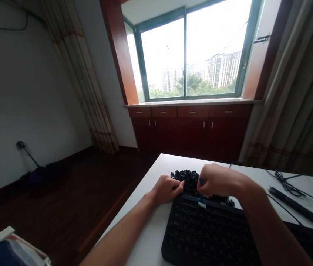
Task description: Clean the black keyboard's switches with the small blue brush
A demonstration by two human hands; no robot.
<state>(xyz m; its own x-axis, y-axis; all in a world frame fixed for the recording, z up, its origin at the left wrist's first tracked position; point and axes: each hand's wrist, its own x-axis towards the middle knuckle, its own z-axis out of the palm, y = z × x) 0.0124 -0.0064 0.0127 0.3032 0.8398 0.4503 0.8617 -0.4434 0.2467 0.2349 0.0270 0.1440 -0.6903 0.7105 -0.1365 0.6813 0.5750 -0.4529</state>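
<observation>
A black keyboard (pixel 198 232) with its keycaps off lies on the white table. My right hand (pixel 212 181) is closed around a small blue brush (pixel 201 199), whose pale bristles point down at the keyboard's upper edge. At the keyboard's far left corner is my left hand (pixel 169 189), its fingers curled and thumb against forefinger; whether anything is pinched there is too small to tell. Just behind both hands sits a heap of loose black keycaps (pixel 187 175), partly hidden by my right hand.
On the table's right side lie a long black bar (pixel 296 207) and a bundle of black cable (pixel 288 184). The white table (pixel 142 207) has its left edge beside my left forearm. Beyond it stand a dark red cabinet (pixel 170 133) and a window. A dark umbrella (pixel 40 171) rests on the floor.
</observation>
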